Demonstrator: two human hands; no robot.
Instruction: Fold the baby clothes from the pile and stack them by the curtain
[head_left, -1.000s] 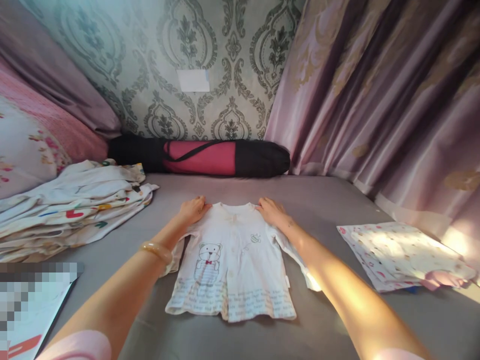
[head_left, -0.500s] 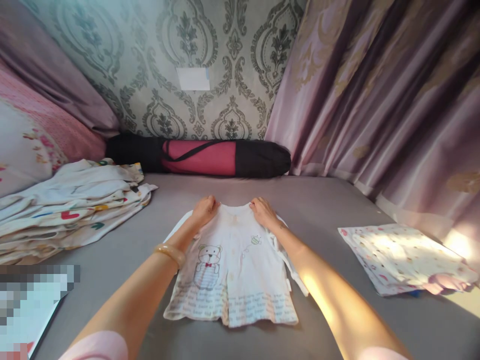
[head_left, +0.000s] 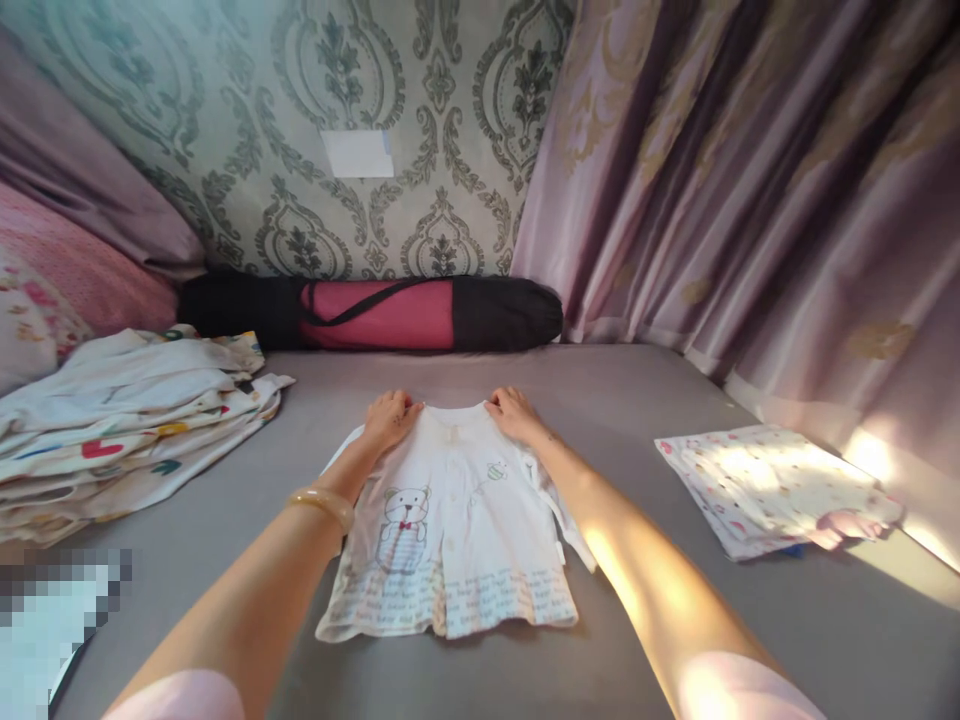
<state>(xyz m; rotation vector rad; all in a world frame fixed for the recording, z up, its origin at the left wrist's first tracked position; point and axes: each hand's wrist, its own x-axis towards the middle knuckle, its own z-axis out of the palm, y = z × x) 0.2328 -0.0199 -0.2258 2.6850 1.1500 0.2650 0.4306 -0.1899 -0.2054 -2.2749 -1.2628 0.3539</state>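
White shirt (head_left: 480,540), small as a baby's, lies front up on the grey sheet (head_left: 607,400), in front of the long bag (head_left: 405,325) and apart from it, neckline toward the bag and hem away. The left hand (head_left: 390,420) and right hand (head_left: 514,412) each pinch a shoulder beside the neckline, fingers curled over the cloth; how firmly they grip, I cannot tell.

To do this well, I'd keep both hands equally far from the bag and draw gently outward, so the neckline sits taut without stretching. The sleeves, partly covered by the forearms, want pulling out straight, and the front opening should run straight down so its two edges meet at the hem.

The shirt looks like thin, soft cotton, with a bear print (head_left: 405,530), a bee print (head_left: 496,472) and lettering above a wavy hem. The bag is a long cylinder, red in the middle, black at both ends, with a strap slanting across. In front of its left end slumps a loose heap of clothes (head_left: 150,390), limp and creased; nearer than the bag and past its right end lies a flat, speckled folded stack (head_left: 757,480). Beyond that same end hangs a satiny purple curtain (head_left: 675,200) in deep pleats
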